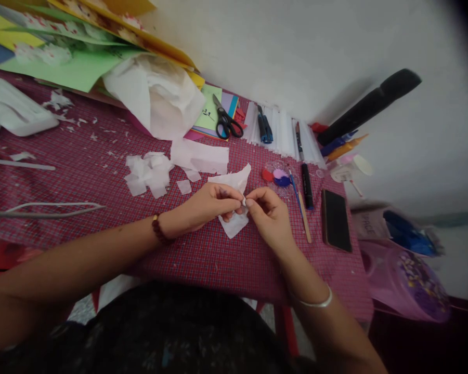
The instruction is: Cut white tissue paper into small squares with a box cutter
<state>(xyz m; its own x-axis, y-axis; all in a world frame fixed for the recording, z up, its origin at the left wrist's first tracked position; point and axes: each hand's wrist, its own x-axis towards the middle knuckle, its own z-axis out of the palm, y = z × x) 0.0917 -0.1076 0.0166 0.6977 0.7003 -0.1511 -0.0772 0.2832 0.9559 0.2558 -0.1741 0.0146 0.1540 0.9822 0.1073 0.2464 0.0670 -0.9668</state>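
left hand (pixel 208 206) and right hand (pixel 272 218): fingers of both clamped on small white paper-like piece (pixel 244 201), over thin white paper sheet (pixel 236 179) on red-checked cloth-covered surface (pixel 226 265).

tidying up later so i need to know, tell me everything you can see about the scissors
The scissors have two black, plastic-looking handle loops and narrow, greyish blades that look metal. The blades appear closed, pointing up and left in the picture, with the loops toward the person. They lie flat across the coloured sheets, beside some red pieces and left of the blue-and-black cutter. Neither the left hand nor the right hand touches them.
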